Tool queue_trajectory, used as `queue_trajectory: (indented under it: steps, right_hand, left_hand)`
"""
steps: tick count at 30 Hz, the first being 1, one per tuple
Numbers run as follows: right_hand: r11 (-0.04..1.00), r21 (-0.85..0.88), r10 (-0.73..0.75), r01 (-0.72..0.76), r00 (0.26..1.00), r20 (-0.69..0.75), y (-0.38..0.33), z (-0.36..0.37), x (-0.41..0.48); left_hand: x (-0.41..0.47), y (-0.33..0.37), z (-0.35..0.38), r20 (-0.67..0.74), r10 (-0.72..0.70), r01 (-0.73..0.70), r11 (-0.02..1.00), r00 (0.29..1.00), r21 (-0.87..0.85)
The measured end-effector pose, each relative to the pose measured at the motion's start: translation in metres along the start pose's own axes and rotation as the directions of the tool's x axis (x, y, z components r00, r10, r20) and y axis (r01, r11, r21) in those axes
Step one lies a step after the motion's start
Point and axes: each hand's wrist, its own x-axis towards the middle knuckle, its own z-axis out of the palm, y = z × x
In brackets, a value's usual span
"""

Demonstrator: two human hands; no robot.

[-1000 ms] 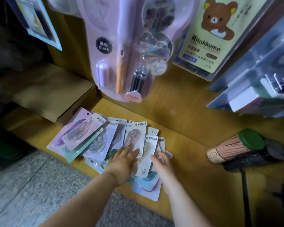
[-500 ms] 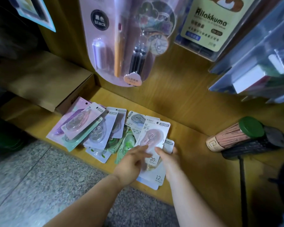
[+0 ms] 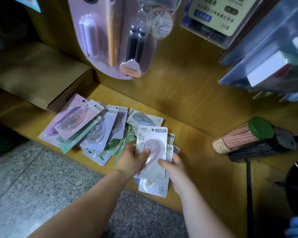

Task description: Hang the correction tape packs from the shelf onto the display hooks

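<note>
Several correction tape packs [image 3: 93,127] lie fanned out on the low wooden shelf [image 3: 193,169]. My left hand [image 3: 131,160] and my right hand [image 3: 174,167] together grip a small stack of packs just above the shelf. The top one is a white pack with a pink tape [image 3: 152,143], marked T-9267 and 20. My left thumb presses its blister, and my right thumb lies on its lower right. A white pack marked 12 [image 3: 155,188] sticks out below the stack. No display hook shows bare in this view.
A large pink pen set [image 3: 110,36] hangs from the wooden back panel above the pile. Other hanging packs [image 3: 213,18] and clear boxes [image 3: 273,57] are at upper right. A cardboard box [image 3: 33,73] stands at left, a pencil tube with a green cap [image 3: 243,134] lies at right. Stone floor below.
Both hands went from lying flat on the pile to gathering packs. The stack with the pink pack on top has come up off the shelf toward me.
</note>
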Motion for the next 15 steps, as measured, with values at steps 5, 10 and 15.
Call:
queue_trajectory:
  steps: [5,10,15]
  right_hand:
    - [1.000,0.018,-0.011,0.011,0.999,0.033,0.002,-0.010,-0.009]
    - [0.997,-0.012,-0.078,0.079,0.997,0.008,-0.005,-0.018,-0.020]
    - [0.990,-0.017,-0.143,0.142,0.989,-0.041,-0.009,-0.018,-0.039]
  left_hand:
    - [-0.005,0.000,0.004,0.040,0.014,-0.014,1.000,0.999,0.007]
    - [-0.012,0.005,0.003,0.134,-0.047,0.067,0.987,0.990,-0.146]
    - [-0.025,0.013,-0.001,0.213,-0.028,0.063,0.986,0.977,-0.157]
